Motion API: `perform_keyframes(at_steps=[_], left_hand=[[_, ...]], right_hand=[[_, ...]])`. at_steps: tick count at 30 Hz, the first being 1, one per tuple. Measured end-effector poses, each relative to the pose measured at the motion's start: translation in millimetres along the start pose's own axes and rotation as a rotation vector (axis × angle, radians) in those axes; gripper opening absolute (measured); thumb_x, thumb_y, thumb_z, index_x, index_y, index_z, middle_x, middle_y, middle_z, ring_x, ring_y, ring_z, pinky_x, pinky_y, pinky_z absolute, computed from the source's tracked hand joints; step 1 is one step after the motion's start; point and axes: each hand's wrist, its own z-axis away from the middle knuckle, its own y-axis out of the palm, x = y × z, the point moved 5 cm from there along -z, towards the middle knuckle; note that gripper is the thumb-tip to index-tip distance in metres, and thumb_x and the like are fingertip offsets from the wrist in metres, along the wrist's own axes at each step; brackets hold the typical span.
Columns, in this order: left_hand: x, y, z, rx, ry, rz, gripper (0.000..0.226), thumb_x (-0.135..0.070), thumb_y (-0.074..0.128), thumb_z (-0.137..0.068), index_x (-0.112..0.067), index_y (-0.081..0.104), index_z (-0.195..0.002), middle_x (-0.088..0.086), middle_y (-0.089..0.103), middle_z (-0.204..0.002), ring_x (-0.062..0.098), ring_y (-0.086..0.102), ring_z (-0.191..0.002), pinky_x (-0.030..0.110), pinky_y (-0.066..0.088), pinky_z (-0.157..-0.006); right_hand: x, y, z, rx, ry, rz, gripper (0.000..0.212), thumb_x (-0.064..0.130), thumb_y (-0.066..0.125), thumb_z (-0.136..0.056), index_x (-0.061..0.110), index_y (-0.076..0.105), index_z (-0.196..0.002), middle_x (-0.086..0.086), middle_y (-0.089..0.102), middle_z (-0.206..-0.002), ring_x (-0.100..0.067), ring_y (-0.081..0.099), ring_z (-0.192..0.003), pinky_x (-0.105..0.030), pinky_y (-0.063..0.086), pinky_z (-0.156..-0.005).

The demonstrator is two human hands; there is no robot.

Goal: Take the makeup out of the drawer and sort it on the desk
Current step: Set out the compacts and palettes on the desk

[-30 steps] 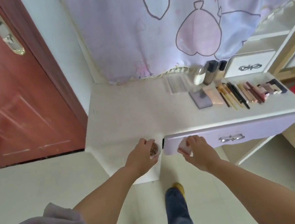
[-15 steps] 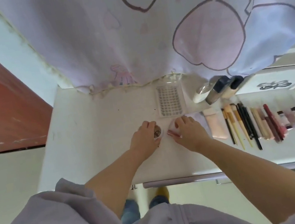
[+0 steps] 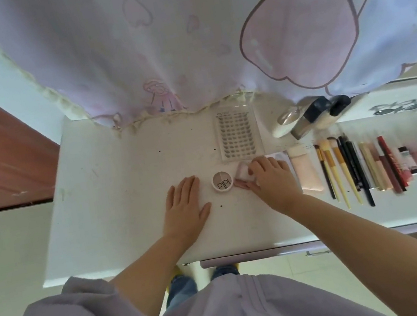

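Where the round white jar [image 3: 222,181] marked "PIPI" stands, near the middle of the desk [image 3: 113,191] and closer to its front edge than its back, nothing is seen touching it. Just to its right a small pale pink item [image 3: 242,173] is held under the curled fingers of the right hand [image 3: 271,178]; what it is cannot be told. The left hand [image 3: 187,209] is laid flat on the desk just left of the jar, fingers straight and together, gripping nothing. Behind the jar, toward the back edge, a clear tray of false lashes [image 3: 238,136] is noted. Further right, a pink tube [image 3: 306,171], brushes [image 3: 336,168], pencils and lipsticks [image 3: 395,164] are lined up toward the right edge, with bottles [image 3: 306,118] behind them. A drawer front [image 3: 247,257] is seen below the front edge. A printed curtain [image 3: 180,37] hangs over the back edge.
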Motion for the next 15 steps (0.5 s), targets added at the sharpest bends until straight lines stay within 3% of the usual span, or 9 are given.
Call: perform_keyframes(at_steps=[4, 9, 15], left_hand=[[5, 7, 10, 0.014, 0.031, -0.061, 0.072, -0.051, 0.008, -0.089, -0.011, 0.022, -0.147, 0.006, 0.021, -0.155, 0.022, 0.016, -0.144, 0.039, 0.000, -0.116], [6, 10, 9, -0.001, 0.023, -0.077, 0.071, -0.050, 0.009, -0.090, -0.012, 0.024, -0.147, 0.005, 0.023, -0.155, 0.021, 0.017, -0.144, 0.041, 0.004, -0.117], [7, 12, 7, 0.035, 0.016, -0.085, 0.072, -0.051, 0.006, -0.089, -0.013, 0.022, -0.148, 0.004, 0.020, -0.156, 0.020, 0.015, -0.144, 0.041, 0.002, -0.118]], right_hand=[[2, -8, 4, -0.038, 0.004, 0.007, 0.035, 0.040, 0.050, -0.091, 0.012, 0.055, -0.112, -0.005, 0.055, -0.119, -0.026, 0.050, -0.109, -0.035, 0.035, -0.093], [30, -9, 30, -0.120, -0.141, -0.043, 0.028, 0.026, 0.075, -0.073, 0.011, 0.061, -0.093, -0.007, 0.063, -0.100, -0.027, 0.061, -0.086, -0.039, 0.048, -0.075], [44, 19, 52, 0.003, -0.199, -0.010, 0.025, 0.027, 0.075, -0.073, 0.015, 0.062, -0.091, -0.004, 0.064, -0.102, -0.025, 0.063, -0.090, -0.036, 0.049, -0.076]])
